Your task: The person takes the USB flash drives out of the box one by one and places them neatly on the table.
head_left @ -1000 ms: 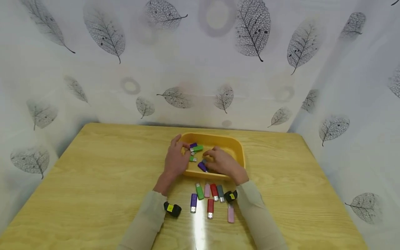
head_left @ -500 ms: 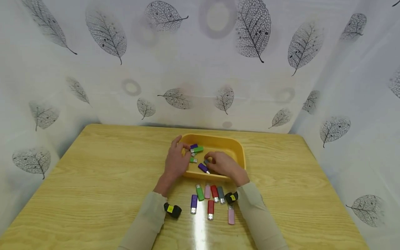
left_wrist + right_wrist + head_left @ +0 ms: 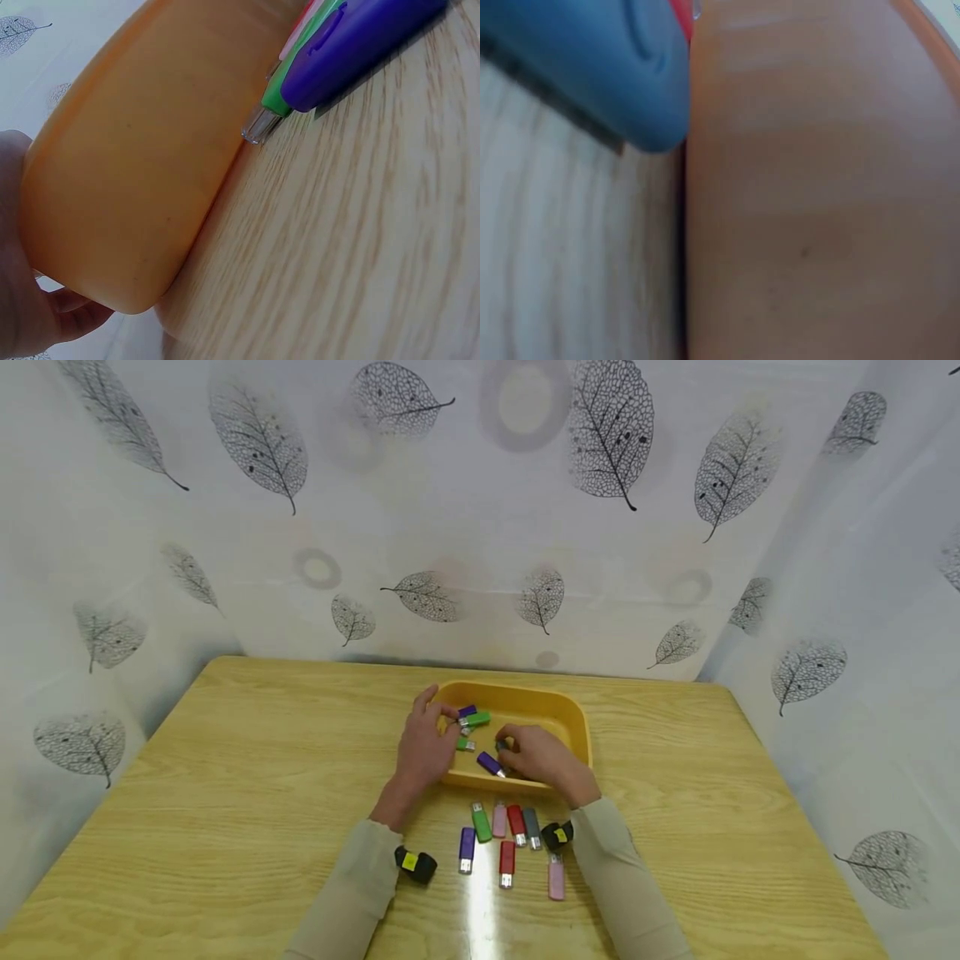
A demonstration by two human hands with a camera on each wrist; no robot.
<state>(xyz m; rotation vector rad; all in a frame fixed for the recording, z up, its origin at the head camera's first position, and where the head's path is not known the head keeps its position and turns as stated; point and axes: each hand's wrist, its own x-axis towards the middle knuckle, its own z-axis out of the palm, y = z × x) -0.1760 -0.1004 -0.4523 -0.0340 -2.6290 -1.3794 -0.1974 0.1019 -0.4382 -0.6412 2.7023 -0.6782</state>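
Note:
A yellow tray [image 3: 551,710] lies near the table's far edge. My left hand [image 3: 426,745] grips its left end; the left wrist view shows fingers [image 3: 79,319] curled round the tray wall. Reaching in over the front rim, my right hand [image 3: 542,758] pinches a grey USB stick [image 3: 501,745], largely hidden by the fingers. Inside the tray lie a purple USB stick [image 3: 491,764] beside that hand, and, near the left hand, a green USB stick [image 3: 477,719], another green USB stick [image 3: 464,745] and a purple USB stick [image 3: 467,711]. The right wrist view does not show the right fingers.
Several USB sticks lie on the table before the tray: green [image 3: 482,823], pink [image 3: 500,821], red [image 3: 516,823] and grey [image 3: 531,827] in a row, with purple [image 3: 467,850], red [image 3: 507,860] and pink [image 3: 556,878] nearer. A leaf-patterned curtain [image 3: 465,527] stands behind.
My right fingers have closed on the grey USB stick in the tray and drawn it slightly to the right. The left hand stays at the tray's left end.

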